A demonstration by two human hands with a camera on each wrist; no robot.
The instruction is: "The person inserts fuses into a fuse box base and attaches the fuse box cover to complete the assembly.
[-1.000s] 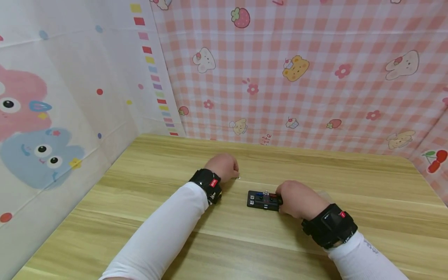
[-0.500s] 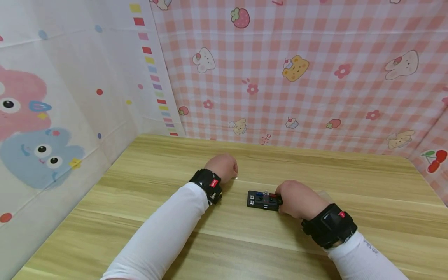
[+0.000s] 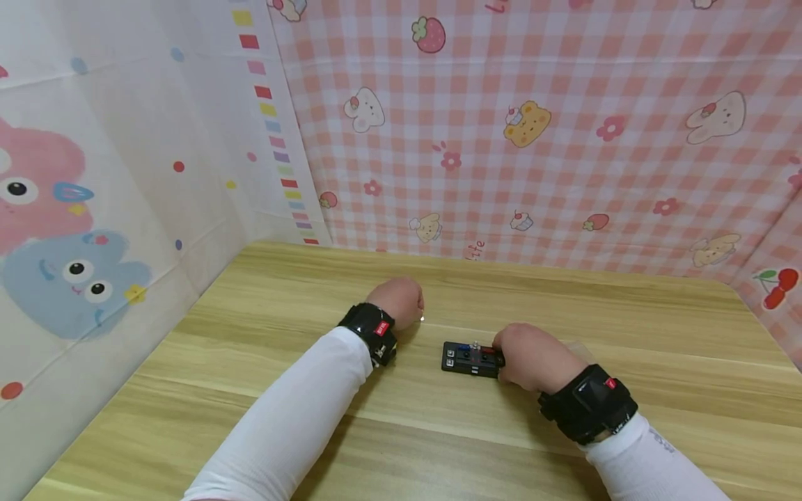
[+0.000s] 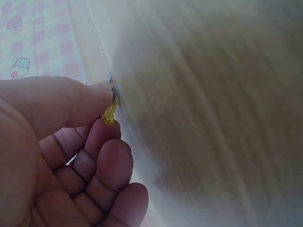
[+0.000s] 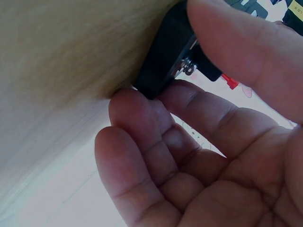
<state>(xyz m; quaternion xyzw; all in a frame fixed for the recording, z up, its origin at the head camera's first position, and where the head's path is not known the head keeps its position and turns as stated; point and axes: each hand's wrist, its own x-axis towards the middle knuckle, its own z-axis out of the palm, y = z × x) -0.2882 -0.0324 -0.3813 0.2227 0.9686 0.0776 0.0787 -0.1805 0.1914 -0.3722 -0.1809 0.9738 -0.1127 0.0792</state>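
Observation:
My left hand [image 3: 397,303] is low over the table, left of a black fuse block. Between thumb and forefinger it pinches a small translucent yellow blade fuse [image 4: 110,112] with metal prongs, its other fingers curled below. My right hand [image 3: 532,356] grips the right end of the fuse block [image 3: 449,369], thumb on one side and fingers on the other. Blue and red pieces and metal terminals show on the block's top. In the right wrist view, the block's dark end [image 5: 163,52] and a metal screw [image 5: 189,68] show close to the fingers.
A clear flat piece [image 3: 579,350] lies partly hidden behind the right hand. The wooden table [image 3: 401,431] runs back to a pink checked cloth [image 3: 476,195]. A white printed cloth [image 3: 188,209] hangs along the left side.
The left fingertips, with the small fuse, have shifted slightly to the left. The right hand and fuse block have stayed in place.

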